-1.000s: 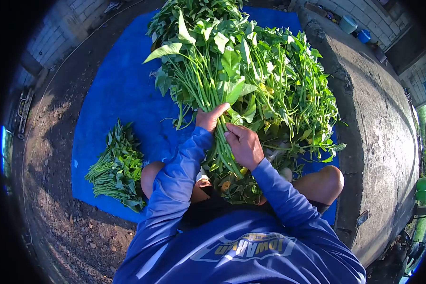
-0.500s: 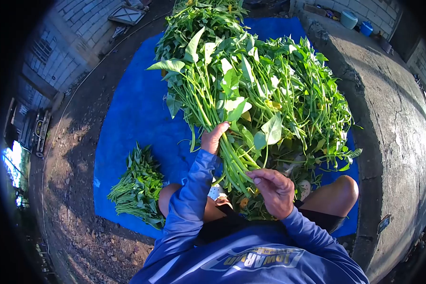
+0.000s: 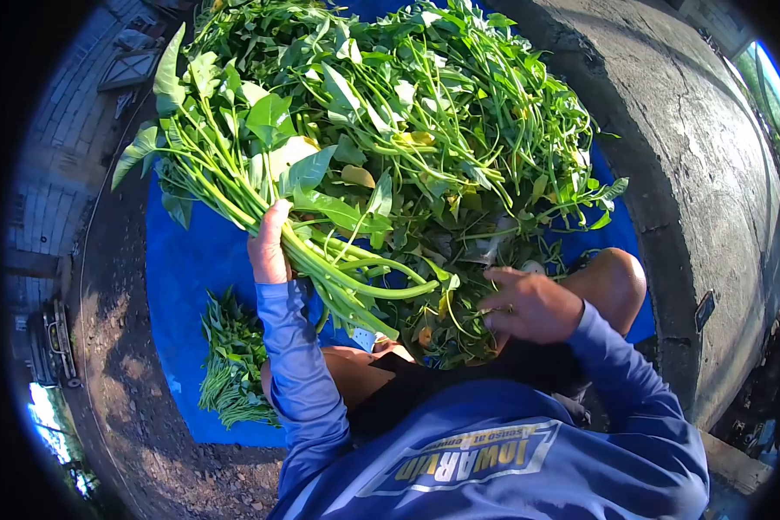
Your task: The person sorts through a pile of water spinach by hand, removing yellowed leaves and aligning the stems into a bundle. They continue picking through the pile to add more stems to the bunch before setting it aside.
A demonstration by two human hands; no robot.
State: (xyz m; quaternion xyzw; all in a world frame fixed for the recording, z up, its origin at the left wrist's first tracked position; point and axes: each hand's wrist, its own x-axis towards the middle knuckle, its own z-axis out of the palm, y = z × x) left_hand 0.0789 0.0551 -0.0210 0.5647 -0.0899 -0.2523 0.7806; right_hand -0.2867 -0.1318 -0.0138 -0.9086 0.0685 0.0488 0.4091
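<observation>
My left hand (image 3: 270, 245) is wrapped round a bunch of water spinach (image 3: 325, 270), its thumb over the pale green stems. The leafy end points up and left, while the cut stem ends reach down to the right over my lap. Apart from the bunch, my right hand (image 3: 536, 305) hovers near my right knee with fingers stretched and slightly spread, holding nothing visible. Beyond both hands lies a large heap of water spinach (image 3: 459, 113), with a few yellowed leaves among the green. Loose leaves and stems (image 3: 459, 325) lie between my legs.
A blue tarp (image 3: 178, 260) lies under the greens. On its left part rests a smaller bundle of greens (image 3: 234, 360). A rough concrete ledge (image 3: 685, 173) runs along the right. Stony ground (image 3: 117, 347) and a block wall (image 3: 56, 165) are on the left.
My left hand has swung the bunch to the left, tilting its leafy end further over. My right hand has drawn away from the stem ends to the right, its fingers opening. The view has shifted.
</observation>
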